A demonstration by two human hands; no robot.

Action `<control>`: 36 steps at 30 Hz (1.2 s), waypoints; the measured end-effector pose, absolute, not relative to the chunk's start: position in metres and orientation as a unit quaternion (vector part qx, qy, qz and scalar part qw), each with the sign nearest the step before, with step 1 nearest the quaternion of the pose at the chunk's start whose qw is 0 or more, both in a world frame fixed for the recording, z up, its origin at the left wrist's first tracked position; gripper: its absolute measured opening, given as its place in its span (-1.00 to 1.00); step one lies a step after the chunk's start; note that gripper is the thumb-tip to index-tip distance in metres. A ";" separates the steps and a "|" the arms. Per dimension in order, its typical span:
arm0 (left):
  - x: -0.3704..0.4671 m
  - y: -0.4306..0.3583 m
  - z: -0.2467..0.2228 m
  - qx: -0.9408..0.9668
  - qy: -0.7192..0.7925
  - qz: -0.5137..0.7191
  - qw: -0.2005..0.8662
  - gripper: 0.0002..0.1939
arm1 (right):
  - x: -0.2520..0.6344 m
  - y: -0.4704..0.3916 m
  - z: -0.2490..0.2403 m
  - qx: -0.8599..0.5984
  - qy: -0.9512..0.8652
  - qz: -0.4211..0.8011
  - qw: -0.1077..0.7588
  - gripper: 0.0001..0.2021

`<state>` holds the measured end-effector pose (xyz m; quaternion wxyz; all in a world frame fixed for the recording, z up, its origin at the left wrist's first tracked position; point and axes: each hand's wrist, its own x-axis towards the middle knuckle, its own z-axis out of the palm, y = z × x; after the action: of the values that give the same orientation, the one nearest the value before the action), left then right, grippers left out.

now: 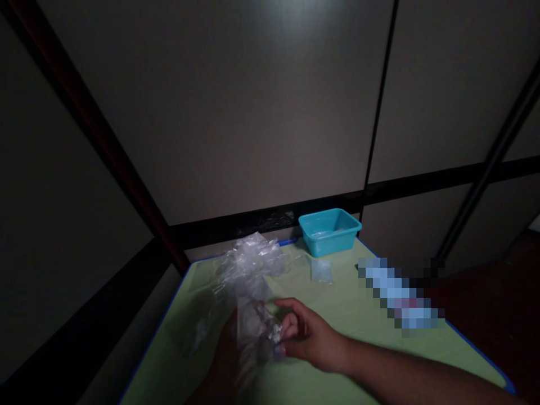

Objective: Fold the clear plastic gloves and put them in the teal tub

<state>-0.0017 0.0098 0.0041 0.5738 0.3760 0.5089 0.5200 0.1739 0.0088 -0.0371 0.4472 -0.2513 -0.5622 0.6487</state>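
Note:
Between my hands is a crinkled clear plastic bag (253,332), held above the table and smeared by motion. My right hand (310,337) pinches its right edge, with the thumb below and the fingers curled above. On the other side, my left hand (225,340) grips the bag; the plastic partly covers its fingers. Just beyond lies a loose heap of clear plastic bags (255,261). A small flat clear packet (322,271) rests on the table to the right of the heap.
A turquoise plastic basin (331,242) with some clear plastic inside stands at the table's far edge. The pale green table (350,315) has a blue rim. Toward the right edge lies a pixelated light-blue item (399,295). Dark panelled cabinet doors (261,124) rise behind.

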 end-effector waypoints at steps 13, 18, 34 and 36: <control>-0.011 0.023 -0.012 0.524 0.446 0.465 0.557 -0.25 | 0.206 0.026 -0.011 -0.344 -0.635 0.539 0.435 -0.72; -0.014 0.022 -0.012 0.490 0.496 0.464 0.546 -0.66 | 0.210 0.010 0.002 -0.398 -0.799 0.286 0.347 -0.61; -0.009 0.013 -0.008 0.473 0.469 0.453 0.593 -0.72 | 0.205 0.003 0.005 -0.399 -0.766 0.373 0.338 -0.79; -0.008 0.015 -0.001 0.409 0.492 0.491 0.591 -0.71 | 0.211 0.012 0.002 -0.430 -0.743 0.373 0.351 -0.83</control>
<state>-0.0083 0.0152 -0.0015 0.5914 0.4094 0.4916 0.4909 0.2113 0.0123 0.0015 0.3507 -0.4305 -0.7432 0.3734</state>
